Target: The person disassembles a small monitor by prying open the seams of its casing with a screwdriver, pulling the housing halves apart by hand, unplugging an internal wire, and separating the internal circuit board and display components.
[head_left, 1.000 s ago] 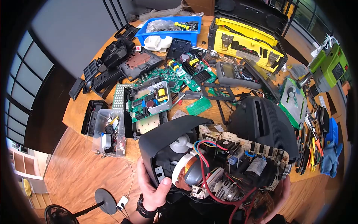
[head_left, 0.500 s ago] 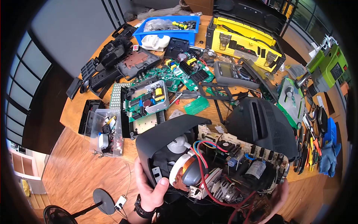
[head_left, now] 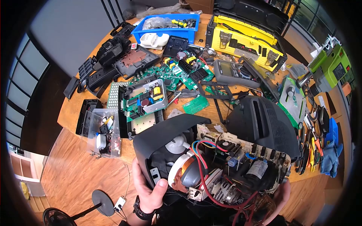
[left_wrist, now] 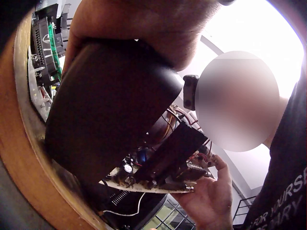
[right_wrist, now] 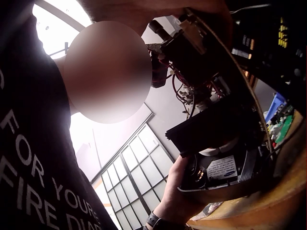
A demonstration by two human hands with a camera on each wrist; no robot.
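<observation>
An opened CRT television [head_left: 211,165] is held at the table's front edge, its picture tube, copper coil, wires and circuit board [head_left: 260,145] exposed. My left hand [head_left: 151,194] grips the side of its black front housing [head_left: 166,135], thumb on the near edge. On the other side my right hand [head_left: 281,196] holds the circuit board end; much of that hand is hidden behind the parts in the head view. The left wrist view shows the right hand [left_wrist: 208,196] with its thumb and fingers at the board's edge. A ribbed black back cover [head_left: 260,128] stands just behind the set.
Circuit boards [head_left: 188,75] and an opened metal-cased power unit [head_left: 145,100] lie mid-table. Further back are a blue bin [head_left: 166,35] and a yellow toolbox [head_left: 245,47]. A green drill stand [head_left: 328,71] and several hand tools [head_left: 311,150] line the right; a clear box [head_left: 103,132] stands left.
The whole head view has shifted slightly, with the table's things sliding a little left. Both hands keep the same hold on the television.
</observation>
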